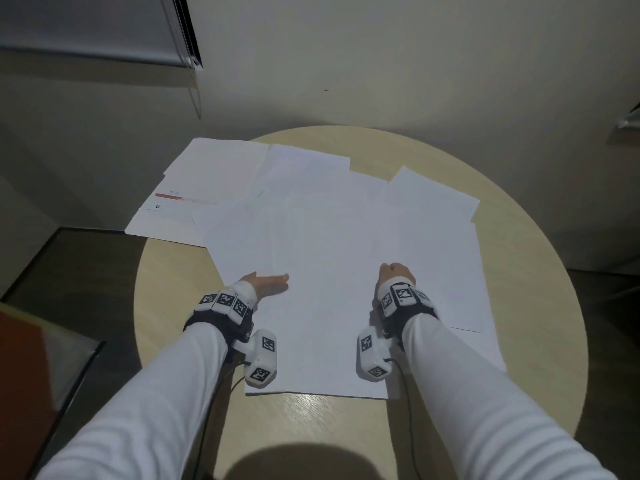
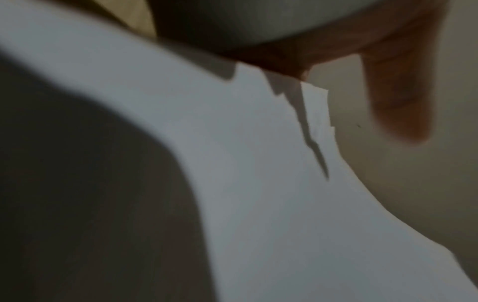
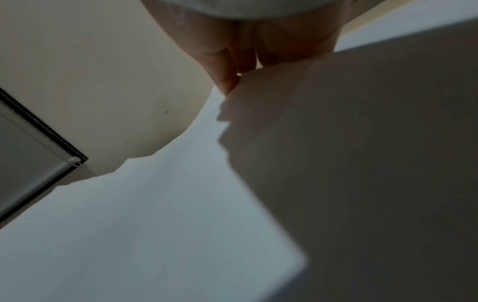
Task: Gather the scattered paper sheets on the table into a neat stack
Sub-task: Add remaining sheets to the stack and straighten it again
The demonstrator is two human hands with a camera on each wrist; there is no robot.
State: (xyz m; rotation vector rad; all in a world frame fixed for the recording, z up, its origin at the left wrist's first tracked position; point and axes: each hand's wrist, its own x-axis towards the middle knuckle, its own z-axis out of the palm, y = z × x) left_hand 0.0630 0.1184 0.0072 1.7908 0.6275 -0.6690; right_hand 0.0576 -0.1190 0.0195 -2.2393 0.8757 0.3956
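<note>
White paper sheets are seen fanned across the round wooden table, overlapping at odd angles; a printed sheet w/ red bar overhangs the far-left rim. No neat stack yet.

L hand is laid on the near-left part of the spread, fingers straight and relaxed, thumb out; nothing gripped. In the left wrist view the thumb is seen hanging free above staggered sheet edges. R hand is set on the sheets nearer the right, fingers curled under. In the right wrist view fingertips are bent down to touch paper; whether a sheet is pinched can't be told.

Risks, as judged:
- overhanging far-left sheets could be tipped off the rim if the pile is dragged that way
- top sheets prob. slide over lower ones under flat-palm push, so lower ones are left behind
- corners could be creased if sheets are swept inward too fast

Around: pale wall, roller blind w/ bead cord at far left, dark-edged surface beside the table, near left. Nothing stands on the paper except the hands and wrist rigs.
</note>
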